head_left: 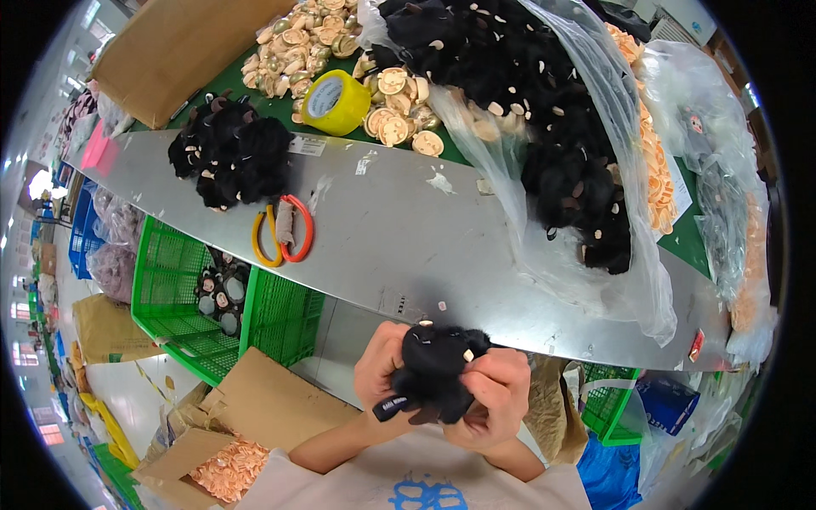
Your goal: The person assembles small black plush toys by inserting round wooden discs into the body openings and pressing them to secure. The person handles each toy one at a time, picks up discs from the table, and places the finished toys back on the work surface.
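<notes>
Close to my body, just off the table's near edge, I hold a small black plush piece (435, 361) with both hands. It is furry, with small beige bits at its sides and a black loop tag hanging low on its left. My left hand (380, 367) has its fingers curled round the left side. On the other side my right hand (495, 393) pinches the plush between thumb and fingers. Part of the plush is hidden behind my fingers.
On the metal table (382, 221) lie scissors (299, 228) with red and orange handles, a black plush pile (242, 157), yellow tape (347, 106) and peach face-shaped parts (393, 129). An open plastic bag (544, 263) spills black plush pieces. Below stand a green crate (183, 336) and a cardboard box (272, 395).
</notes>
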Tool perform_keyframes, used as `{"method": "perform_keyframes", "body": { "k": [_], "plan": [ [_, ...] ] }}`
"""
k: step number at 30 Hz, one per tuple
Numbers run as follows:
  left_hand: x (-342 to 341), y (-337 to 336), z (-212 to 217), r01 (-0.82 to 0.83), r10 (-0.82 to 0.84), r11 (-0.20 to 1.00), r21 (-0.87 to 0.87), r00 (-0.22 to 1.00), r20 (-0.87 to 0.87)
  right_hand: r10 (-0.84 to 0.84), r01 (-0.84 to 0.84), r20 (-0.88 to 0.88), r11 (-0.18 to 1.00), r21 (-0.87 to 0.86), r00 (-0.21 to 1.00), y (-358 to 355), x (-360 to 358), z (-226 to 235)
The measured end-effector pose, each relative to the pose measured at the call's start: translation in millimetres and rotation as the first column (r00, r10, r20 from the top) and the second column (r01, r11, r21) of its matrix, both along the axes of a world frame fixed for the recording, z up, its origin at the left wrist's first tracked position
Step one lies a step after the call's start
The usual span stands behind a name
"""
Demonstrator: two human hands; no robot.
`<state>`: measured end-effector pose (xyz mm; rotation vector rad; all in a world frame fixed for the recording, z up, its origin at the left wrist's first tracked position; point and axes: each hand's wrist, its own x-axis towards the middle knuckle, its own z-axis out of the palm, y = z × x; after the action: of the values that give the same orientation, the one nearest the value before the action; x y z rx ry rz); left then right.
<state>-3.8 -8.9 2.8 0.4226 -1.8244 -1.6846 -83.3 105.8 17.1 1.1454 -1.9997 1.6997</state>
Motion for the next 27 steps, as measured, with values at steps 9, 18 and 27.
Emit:
{"method": "perform_keyframes", "body": {
  "k": [9, 18, 27],
  "plan": [
    [-3, -19, 0, 0.162, -0.181, 0.960, -0.228, 0.981, -0.066, 0.474, -0.299, 0.754, 0.879, -0.372, 0.454, 4, -20, 5],
    [11, -39, 21, 0.434, -0.434, 0.901, 0.023, 0.900, 0.026, 0.239, -0.293, 0.289, 0.943, 0.161, 0.927, 15, -35, 2],
    [10, -36, 11, 0.363, -0.404, 0.895, 0.259, 0.906, 0.126, 0.247, -0.281, 0.176, 0.937, 0.206, 0.953, 10, -29, -13]
  ]
}}
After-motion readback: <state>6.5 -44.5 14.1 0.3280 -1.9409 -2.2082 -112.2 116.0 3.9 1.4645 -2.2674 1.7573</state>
